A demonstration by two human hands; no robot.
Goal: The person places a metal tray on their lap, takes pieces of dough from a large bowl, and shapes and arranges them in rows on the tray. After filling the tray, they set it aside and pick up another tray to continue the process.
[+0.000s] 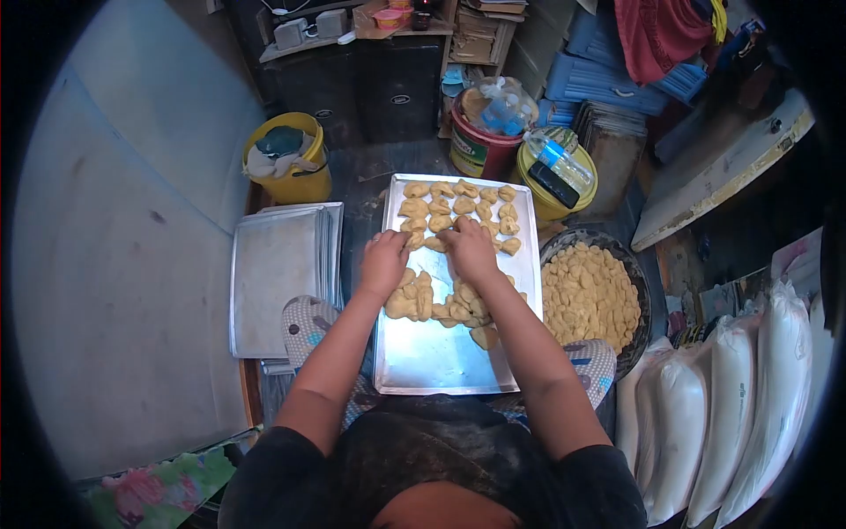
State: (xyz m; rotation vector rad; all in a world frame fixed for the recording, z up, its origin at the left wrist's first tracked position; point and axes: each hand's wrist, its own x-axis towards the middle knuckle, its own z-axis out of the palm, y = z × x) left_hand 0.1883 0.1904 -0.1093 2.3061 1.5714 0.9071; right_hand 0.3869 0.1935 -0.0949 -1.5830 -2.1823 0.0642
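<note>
A metal baking tray (445, 366) lies across my lap with its long side running away from me. Rows of tan dough pieces (463, 205) cover its far half, and a looser pile of dough (411, 298) sits nearer its middle. My left hand (386, 257) is at the tray's left side, its fingers closed around a dough piece (415, 241). Over the right half, my right hand (471, 249) curls its fingers down onto another dough piece (435, 244); its fingertips are partly hidden. More dough pieces lie partly covered by my right forearm.
At my right stands a dark round basin (648, 309) heaped with dough pieces. Stacked trays (275, 282) are on my left. Beyond are a yellow bucket (304, 181), a red bucket (480, 159) and a yellow-lidded tub (539, 201) bearing a phone and bottle. Filled white sacks (724, 397) line the right.
</note>
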